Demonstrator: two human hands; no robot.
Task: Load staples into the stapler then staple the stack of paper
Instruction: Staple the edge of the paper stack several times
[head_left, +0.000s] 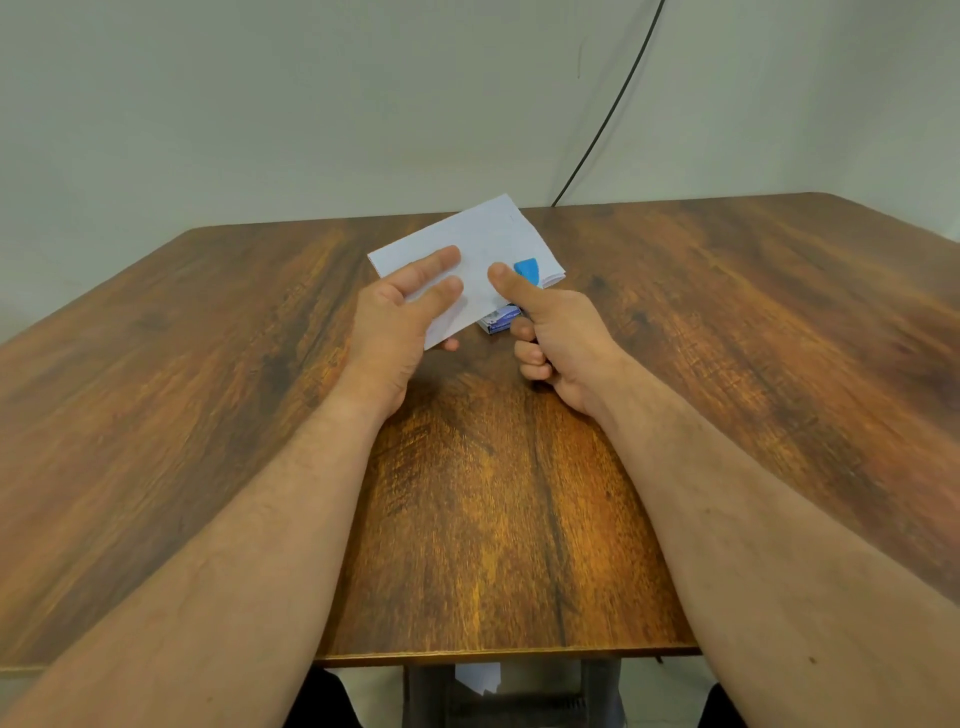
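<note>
The white paper stack (467, 260), flat and slightly fanned, was gripped by the left hand (400, 322); the right hand (550, 338) clasped a blue stapler (527, 270) at its corner above the wood-grain worktop (493, 493).

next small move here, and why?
Probably squeeze the stapler shut. The right hand already grips it with its blue tip over the corner of the paper stack, thumb on top, and the left hand holds the stack. No staple shows there yet.
</note>
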